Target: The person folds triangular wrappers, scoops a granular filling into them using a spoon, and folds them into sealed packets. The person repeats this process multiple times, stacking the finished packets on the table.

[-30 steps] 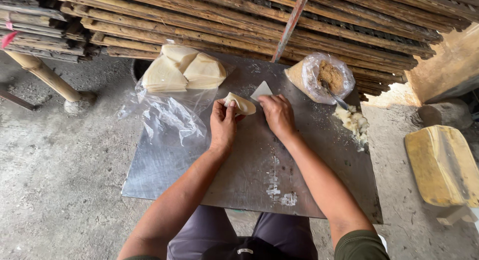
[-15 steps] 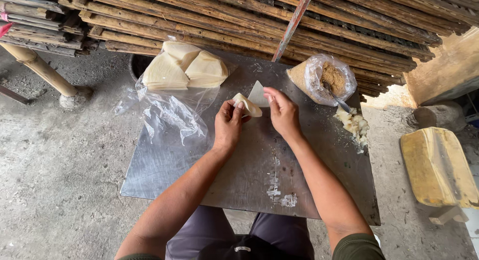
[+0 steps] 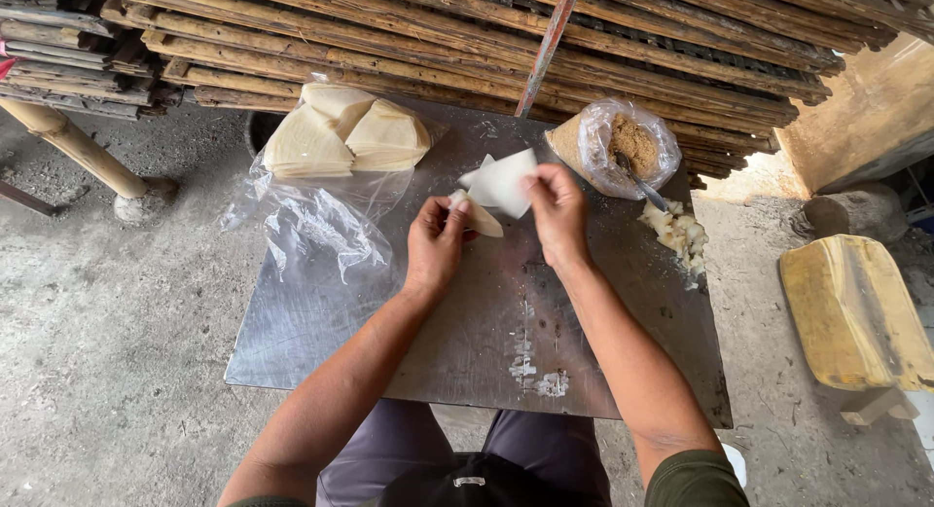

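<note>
In the middle of the frame, just above the metal table (image 3: 321, 342), my left hand (image 3: 435, 246) and right hand (image 3: 556, 215) pinch shut on one thin white wrapper (image 3: 504, 182), which looks light, floppy and easy to tear, so I hold its edges; three wrapper stacks (image 3: 345, 132) sit upper left.

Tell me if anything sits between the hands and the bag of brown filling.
Nothing visible does. The right hand holds a pale wrapper sheet just left of the bag of brown filling; only bare metal table lies between. The left hand pinches the sheet's lower corner.
</note>
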